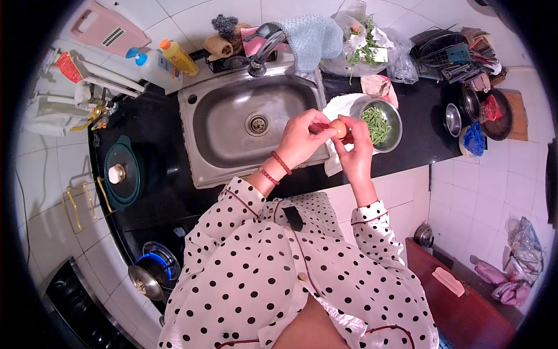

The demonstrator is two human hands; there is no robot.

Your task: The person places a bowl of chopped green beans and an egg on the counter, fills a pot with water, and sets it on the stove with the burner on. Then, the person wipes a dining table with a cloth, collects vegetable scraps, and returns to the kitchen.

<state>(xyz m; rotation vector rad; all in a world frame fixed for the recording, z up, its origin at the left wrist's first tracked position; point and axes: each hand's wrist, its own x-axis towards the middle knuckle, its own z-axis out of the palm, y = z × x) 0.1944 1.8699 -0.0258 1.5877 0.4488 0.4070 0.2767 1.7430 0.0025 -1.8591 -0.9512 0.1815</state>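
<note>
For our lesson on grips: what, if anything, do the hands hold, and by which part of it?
A brown egg, held by its sides: the left hand at one, the right hand at the other.

This is a kitchen. A steel sink (229,136) in the counter (426,131), a lidded pot (123,180) and a lit gas burner (166,263) show it.

White pyjama shirt (250,279) with black polka dots, dark-red piping (241,204) and round buttons (302,277); two reddish-brown beaded bracelets (281,163) behind the left hand (302,135).
</note>
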